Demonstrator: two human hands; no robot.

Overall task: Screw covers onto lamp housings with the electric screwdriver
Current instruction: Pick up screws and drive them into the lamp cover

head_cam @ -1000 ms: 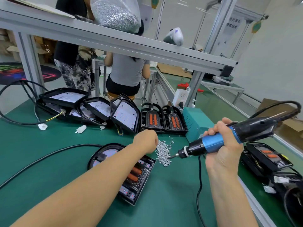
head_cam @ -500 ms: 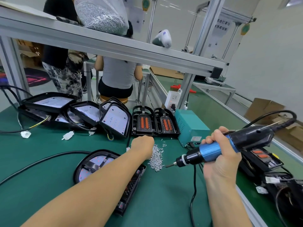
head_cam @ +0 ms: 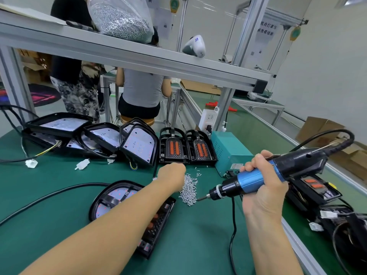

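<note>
Head view: the right hand [head_cam: 264,192] grips the electric screwdriver [head_cam: 258,175] above the table [head_cam: 49,187] near its right edge, long axis nearly level, bit pointing left at the screw pile [head_cam: 188,190]. The left hand [head_cam: 171,176] reaches into that pile, fingers curled; what they hold cannot be told. The lamp housing [head_cam: 111,197] lies under the left forearm.

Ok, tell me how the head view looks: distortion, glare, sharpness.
Head view: wide-angle bending bows the shelf rail and stretches both forearms; even overhead light, soft shadows on the green mat; mild sheen on the screw bag; the screw pile and electric screwdriver read sharp.
</note>
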